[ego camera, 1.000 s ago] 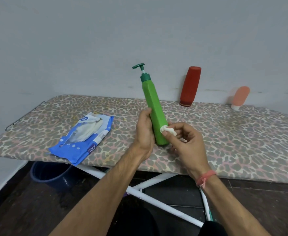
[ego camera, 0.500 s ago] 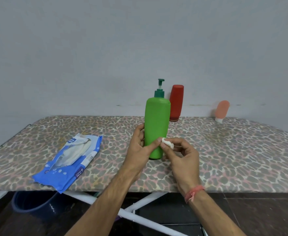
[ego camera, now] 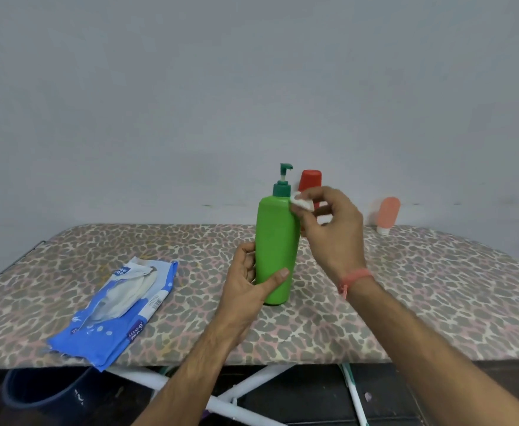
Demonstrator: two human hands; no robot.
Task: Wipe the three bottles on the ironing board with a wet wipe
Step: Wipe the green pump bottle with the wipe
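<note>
A green pump bottle [ego camera: 275,241] stands upright on the leopard-print ironing board [ego camera: 421,296]. My left hand [ego camera: 249,284] grips its lower body from the left, thumb across the front. My right hand [ego camera: 329,232] pinches a small white wet wipe [ego camera: 300,203] against the bottle's upper right shoulder. A red bottle [ego camera: 311,179] stands cap-down by the wall, mostly hidden behind the green bottle and my right hand. A small peach bottle [ego camera: 388,213] stands cap-down farther right at the wall.
A blue wet-wipe pack [ego camera: 120,312] lies open on the board's left part. A dark blue bucket [ego camera: 46,392] sits on the floor under the board's front left. White board legs [ego camera: 236,398] cross below the front edge.
My right hand with the wipe has moved up from the bottle's lower part to its shoulder. The bottle went from tilted to upright on the board. My left hand keeps its hold.
</note>
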